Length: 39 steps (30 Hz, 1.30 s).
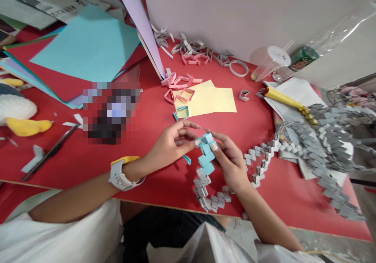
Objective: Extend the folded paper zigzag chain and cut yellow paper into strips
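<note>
Blue paper links (pixel 206 159), between left hand (pixel 172 141) and right hand (pixel 232 163), pinched by both

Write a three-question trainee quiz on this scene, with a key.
1. True or false: the white strap is on the right wrist.

2. Pick one: the end of the folded chain between the left hand and right hand is
A) pink
B) light blue
C) yellow

3. Fill in: beyond the hands, some pink folded pieces lie on ____ paper.

Key: 1. False, it is on the left wrist. 2. B. 3. Yellow.
</note>
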Available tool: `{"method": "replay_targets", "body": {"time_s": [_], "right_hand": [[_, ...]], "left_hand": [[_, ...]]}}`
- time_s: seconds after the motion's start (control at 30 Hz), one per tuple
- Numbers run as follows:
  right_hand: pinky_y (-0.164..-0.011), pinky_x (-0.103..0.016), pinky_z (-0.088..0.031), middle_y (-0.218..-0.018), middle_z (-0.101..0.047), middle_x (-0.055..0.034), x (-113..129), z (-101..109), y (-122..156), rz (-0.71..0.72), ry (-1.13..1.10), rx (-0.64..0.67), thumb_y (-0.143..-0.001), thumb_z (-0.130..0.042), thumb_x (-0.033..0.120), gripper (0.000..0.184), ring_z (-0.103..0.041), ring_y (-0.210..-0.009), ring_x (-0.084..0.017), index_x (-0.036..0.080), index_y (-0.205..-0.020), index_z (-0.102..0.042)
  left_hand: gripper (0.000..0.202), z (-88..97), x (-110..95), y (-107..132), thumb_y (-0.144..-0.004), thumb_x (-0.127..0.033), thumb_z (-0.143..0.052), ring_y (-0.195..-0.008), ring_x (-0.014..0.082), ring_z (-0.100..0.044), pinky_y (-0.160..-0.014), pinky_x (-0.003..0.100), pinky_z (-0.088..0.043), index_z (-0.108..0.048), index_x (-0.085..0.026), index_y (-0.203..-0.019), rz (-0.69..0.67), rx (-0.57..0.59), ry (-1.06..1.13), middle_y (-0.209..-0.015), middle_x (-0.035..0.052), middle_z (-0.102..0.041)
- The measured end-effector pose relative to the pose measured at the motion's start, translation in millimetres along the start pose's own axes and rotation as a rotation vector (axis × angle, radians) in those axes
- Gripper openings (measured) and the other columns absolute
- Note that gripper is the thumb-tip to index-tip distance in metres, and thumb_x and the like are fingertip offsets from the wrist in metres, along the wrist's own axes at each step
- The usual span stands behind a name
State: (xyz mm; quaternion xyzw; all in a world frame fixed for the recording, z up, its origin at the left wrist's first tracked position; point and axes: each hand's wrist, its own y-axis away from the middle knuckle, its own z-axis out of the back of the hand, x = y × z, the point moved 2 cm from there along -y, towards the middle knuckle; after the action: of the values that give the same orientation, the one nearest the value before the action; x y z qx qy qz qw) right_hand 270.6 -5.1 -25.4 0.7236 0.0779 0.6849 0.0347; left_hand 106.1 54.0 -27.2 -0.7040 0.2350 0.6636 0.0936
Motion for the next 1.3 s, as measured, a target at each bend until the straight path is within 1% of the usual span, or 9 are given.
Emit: {"method": "replay_targets", "body": {"time_s": [0.17, 0.4, 0.6, 0.7, 0.8, 0.93, 1.03, 1.17, 1.3], "right_hand": [[-0.046, -0.023, -0.033, -0.059, -0.042, 0.0056, 2, -1, 0, -0.001, 0.038, -0.036, -0.092, -0.054, 0.036, 0.027, -0.035, -0.049, -0.009, 0.027, -0.117, -0.058], [-0.047, -0.022, -0.039, -0.076, -0.057, 0.0023, -2, -5, 2, -0.009, -0.031, -0.018, -0.089, -0.058, 0.038, 0.016, -0.04, -0.052, -0.008, 0.025, -0.098, -0.055], [-0.056, -0.023, -0.041, -0.079, -0.056, 0.0017, -2, -7, 2, 0.012, -0.022, -0.037, -0.089, -0.06, 0.033, 0.019, -0.045, -0.063, -0.01, 0.026, -0.107, -0.058], [-0.055, -0.023, -0.039, -0.07, -0.052, 0.0033, -2, -4, 0, -0.035, -0.088, -0.068, -0.09, -0.059, 0.033, 0.025, -0.043, -0.059, -0.011, 0.029, -0.115, -0.057], [-0.056, -0.024, -0.042, -0.072, -0.053, 0.0028, -2, 0, -2, -0.105, -0.175, -0.087, -0.09, -0.057, 0.033, 0.031, -0.047, -0.06, -0.012, 0.032, -0.121, -0.055], [-0.059, -0.025, -0.046, -0.081, -0.058, 0.0005, -4, 2, -4, -0.224, -0.285, -0.047, -0.088, -0.058, 0.033, 0.031, -0.054, -0.065, -0.013, 0.029, -0.119, -0.057], [-0.061, -0.022, -0.047, -0.083, -0.06, 0.0008, -6, 1, -4, -0.266, -0.373, -0.022, -0.087, -0.061, 0.031, 0.026, -0.056, -0.067, -0.011, 0.028, -0.113, -0.06], [-0.061, -0.021, -0.047, -0.084, -0.059, 0.0004, -3, -1, -3, -0.279, -0.44, 0.048, -0.089, -0.059, 0.03, 0.03, -0.056, -0.067, -0.01, 0.028, -0.118, -0.061], [-0.054, -0.023, -0.042, -0.076, -0.056, 0.002, -1, -3, -1, -0.271, -0.415, 0.075, -0.089, -0.058, 0.032, 0.042, -0.05, -0.059, -0.011, 0.033, -0.131, -0.05]], "left_hand": [[0.023, 4.0, 1, 1, -0.078, -0.036, -0.071, -0.072, 0.0157, -0.067, -0.066, 0.025, -0.057, -0.069, -0.013, -0.083, -0.057, -0.001, -0.135, -0.079, 0.0058, -0.072], [0.02, -2.3, 3, 5, -0.077, -0.032, -0.072, -0.07, 0.0144, -0.067, -0.066, 0.024, -0.057, -0.068, -0.013, -0.082, -0.076, -0.014, -0.064, -0.077, 0.0047, -0.071], [0.026, -3.1, 3, 6, -0.081, -0.026, -0.068, -0.07, 0.0107, -0.062, -0.063, 0.02, -0.051, -0.052, -0.018, -0.099, -0.105, -0.051, -0.044, -0.074, -0.0009, -0.06], [0.024, -0.2, -1, 8, -0.089, -0.03, -0.057, -0.083, 0.0126, -0.061, -0.073, 0.024, -0.052, -0.051, -0.021, -0.11, -0.242, 0.023, -0.133, -0.091, 0.0038, -0.06], [0.039, 3.1, -7, 11, -0.083, -0.041, -0.065, -0.099, 0.0178, -0.056, -0.081, 0.031, -0.053, -0.058, -0.027, -0.119, -0.466, 0.147, -0.302, -0.125, 0.0102, -0.047], [0.028, 7.3, -12, 11, -0.082, -0.02, -0.066, -0.086, 0.013, -0.056, -0.077, 0.031, -0.054, -0.068, -0.028, -0.108, -0.613, 0.268, -0.431, -0.136, 0.0093, -0.043], [0.031, 12.0, -14, 7, -0.084, -0.011, -0.06, -0.087, 0.0138, -0.06, -0.079, 0.031, -0.054, -0.069, -0.027, -0.109, -0.603, 0.284, -0.427, -0.131, 0.0092, -0.053], [0.023, 16.4, -15, 1, -0.086, -0.017, -0.062, -0.097, 0.0178, -0.066, -0.085, 0.032, -0.054, -0.071, -0.026, -0.104, -0.499, 0.383, -0.31, -0.106, 0.0071, -0.07], [0.016, 15.1, -11, -2, -0.087, -0.027, -0.062, -0.066, 0.0118, -0.065, -0.063, 0.024, -0.056, -0.074, -0.025, -0.097, -0.299, 0.323, -0.169, -0.084, 0.0039, -0.071]]}}
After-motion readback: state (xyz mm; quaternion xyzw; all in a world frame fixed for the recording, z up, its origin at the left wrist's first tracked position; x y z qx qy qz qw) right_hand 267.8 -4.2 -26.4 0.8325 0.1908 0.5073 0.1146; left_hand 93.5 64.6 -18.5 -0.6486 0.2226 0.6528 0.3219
